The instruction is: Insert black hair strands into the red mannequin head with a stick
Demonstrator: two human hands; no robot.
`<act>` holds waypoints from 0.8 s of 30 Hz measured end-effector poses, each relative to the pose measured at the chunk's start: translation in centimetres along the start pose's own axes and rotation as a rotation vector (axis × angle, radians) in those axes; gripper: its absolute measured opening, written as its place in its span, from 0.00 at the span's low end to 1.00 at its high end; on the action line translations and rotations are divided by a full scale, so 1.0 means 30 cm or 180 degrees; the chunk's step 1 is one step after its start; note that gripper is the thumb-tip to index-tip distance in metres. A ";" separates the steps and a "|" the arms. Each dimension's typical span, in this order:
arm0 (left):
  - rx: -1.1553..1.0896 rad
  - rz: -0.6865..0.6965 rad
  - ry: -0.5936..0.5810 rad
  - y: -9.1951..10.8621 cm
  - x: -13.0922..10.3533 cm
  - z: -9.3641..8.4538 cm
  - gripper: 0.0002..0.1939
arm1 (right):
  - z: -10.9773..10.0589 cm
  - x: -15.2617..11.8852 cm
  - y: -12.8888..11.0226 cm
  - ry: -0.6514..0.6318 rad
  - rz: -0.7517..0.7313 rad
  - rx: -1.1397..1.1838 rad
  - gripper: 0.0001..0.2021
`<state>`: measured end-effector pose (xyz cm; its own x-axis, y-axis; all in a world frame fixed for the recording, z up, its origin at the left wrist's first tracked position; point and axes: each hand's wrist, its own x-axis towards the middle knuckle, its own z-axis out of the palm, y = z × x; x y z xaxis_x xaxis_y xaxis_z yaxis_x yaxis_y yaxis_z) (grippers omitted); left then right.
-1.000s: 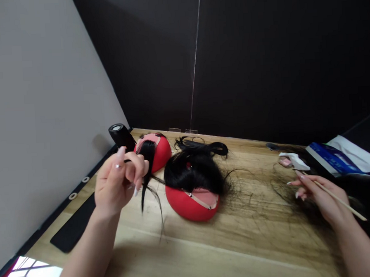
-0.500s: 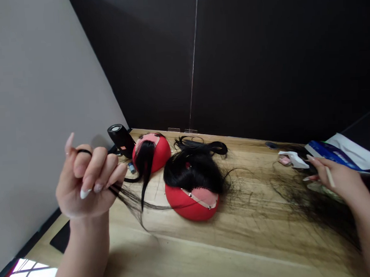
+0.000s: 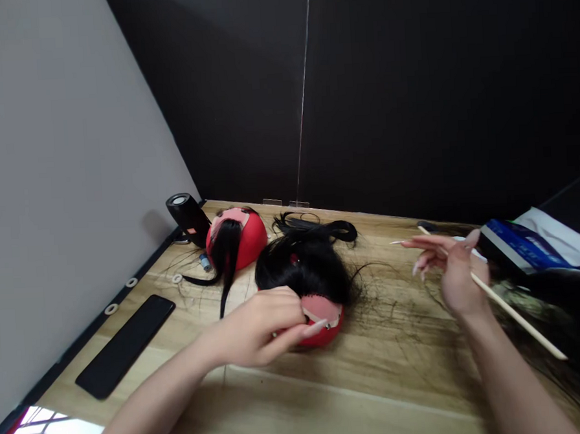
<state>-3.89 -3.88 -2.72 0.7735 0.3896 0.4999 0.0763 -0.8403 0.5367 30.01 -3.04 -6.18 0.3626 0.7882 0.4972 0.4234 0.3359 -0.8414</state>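
Note:
My left hand (image 3: 267,328) is closed at the front wig cap, thumb and curled fingers together over its pink edge. Strands of black hair were in this hand a moment ago; now the fingers mostly hide them, and a faint strand hangs below the wrist. Long black hair (image 3: 302,268) covers the back of this cap, which sits on a red dome-shaped head form (image 3: 332,334). To the right, my right hand (image 3: 461,276) holds a thin pale stick (image 3: 519,321) slantwise between thumb and fingers, its other fingers loosely bent. Its front end points up and left, above the table.
A second red head form (image 3: 255,241) with a dark hair lock stands behind, beside a black cylindrical speaker (image 3: 189,219). A black phone (image 3: 126,345) lies at left. Loose dark hair and a blue-and-white packet (image 3: 529,243) lie at right. Dark panels rise behind the wooden table (image 3: 399,367).
My left hand has come down and right from its raised position to the front wig cap, uncovering the phone. My right hand has moved left from beside the packet, with the stick now clearly showing.

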 end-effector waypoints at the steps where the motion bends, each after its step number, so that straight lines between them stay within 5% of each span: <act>1: 0.0300 0.0213 0.0007 -0.017 0.006 0.033 0.14 | 0.025 -0.012 -0.013 -0.0178 0.0034 0.0397 0.36; 5: 0.0915 0.0954 0.0081 -0.096 0.014 0.137 0.15 | 0.110 -0.059 -0.052 -0.0565 0.0167 0.1179 0.31; 10: 0.1235 0.1160 -0.0148 -0.154 0.000 0.169 0.13 | 0.199 -0.145 -0.081 -0.0886 0.0218 0.1145 0.12; 16: 0.1342 0.1217 -0.0069 -0.172 -0.004 0.155 0.11 | 0.309 -0.244 -0.110 -0.1521 0.0730 0.1672 0.24; 24: 0.1333 0.1210 0.0016 -0.183 -0.007 0.146 0.10 | 0.325 -0.249 -0.082 -0.1710 0.0956 0.1638 0.18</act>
<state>-1.71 -1.01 -8.75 0.7925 0.0311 0.6091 0.0369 -0.9993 0.0031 18.17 -4.73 -9.88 -0.1045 0.9792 0.1741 -0.1124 0.1624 -0.9803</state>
